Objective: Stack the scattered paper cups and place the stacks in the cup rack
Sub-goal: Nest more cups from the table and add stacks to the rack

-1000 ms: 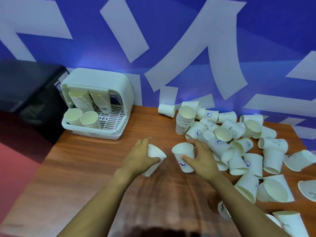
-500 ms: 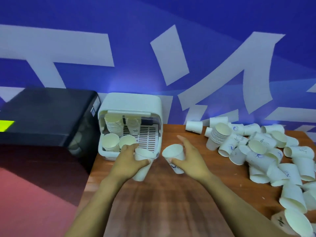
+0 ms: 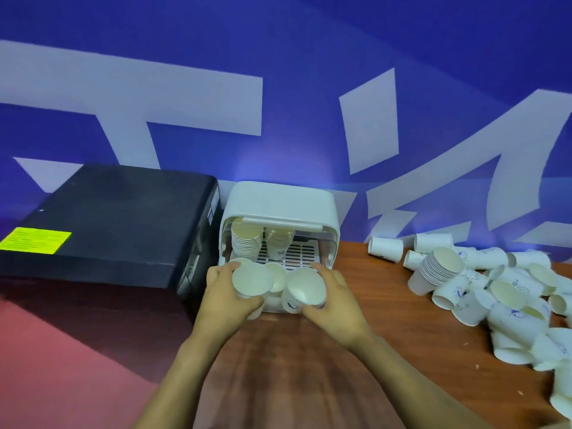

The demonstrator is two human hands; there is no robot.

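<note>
While both hands grip one each, white paper cups (image 3: 252, 280) tilt, mouths facing the camera.

White cups (image 3: 483, 292), blue prints; white rack (image 3: 278, 202); blue-white wall (image 3: 278, 88); brown woodgrain table (image 3: 387, 305).

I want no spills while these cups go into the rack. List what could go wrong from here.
1. The front of the cup rack already holds cups just behind both hands; pushing in could tip them.
2. The left hand and right hand each grip a cup, the left cup and right cup, side by side; they may collide at the opening.
3. The loose pile on the table lies near the right forearm; a sweep back could scatter it.
</note>
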